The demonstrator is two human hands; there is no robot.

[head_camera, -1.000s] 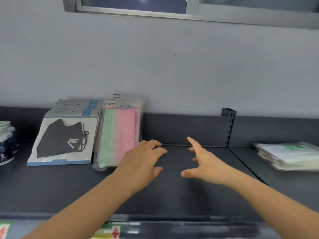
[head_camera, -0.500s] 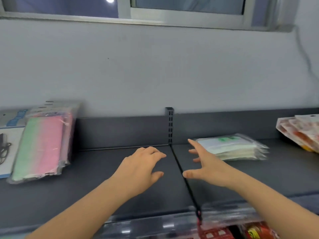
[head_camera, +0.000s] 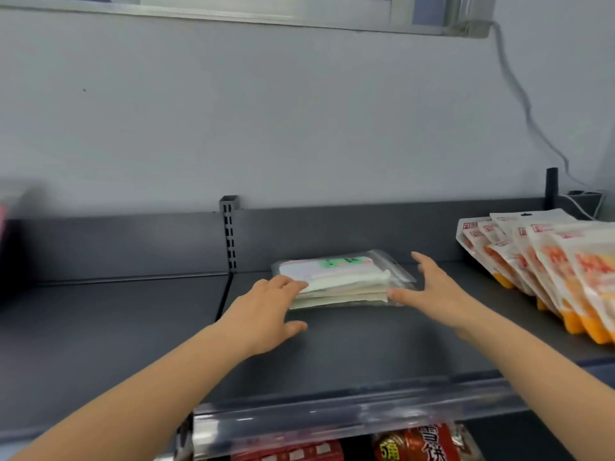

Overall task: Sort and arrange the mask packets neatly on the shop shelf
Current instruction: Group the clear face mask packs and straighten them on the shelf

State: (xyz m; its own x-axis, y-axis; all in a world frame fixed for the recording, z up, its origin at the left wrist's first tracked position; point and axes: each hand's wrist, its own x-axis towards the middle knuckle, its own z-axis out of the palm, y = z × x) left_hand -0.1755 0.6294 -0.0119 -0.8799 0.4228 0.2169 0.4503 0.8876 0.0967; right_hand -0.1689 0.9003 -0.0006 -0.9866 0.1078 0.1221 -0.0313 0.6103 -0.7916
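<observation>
A flat stack of clear mask packets (head_camera: 346,277) with white masks and a green label lies on the dark grey shelf (head_camera: 349,347), near the back panel. My left hand (head_camera: 266,311) reaches the stack's left front corner, fingers extended and touching the top packet's edge. My right hand (head_camera: 432,287) is spread at the stack's right side, thumb against the front right corner, fingers straight. Neither hand grips anything. A blurred pink packet edge (head_camera: 2,221) shows at the far left border.
A row of white and orange snack pouches (head_camera: 545,261) leans at the right end of the shelf. A slotted upright (head_camera: 229,234) divides two shelf sections. Red packets (head_camera: 412,444) sit on the shelf below. A cable (head_camera: 519,91) runs down the wall.
The view has swung to the right, so the pink-green packets have left the frame. Both hands have moved forward and right, from hovering over bare shelf to touching the white stack's two sides.
</observation>
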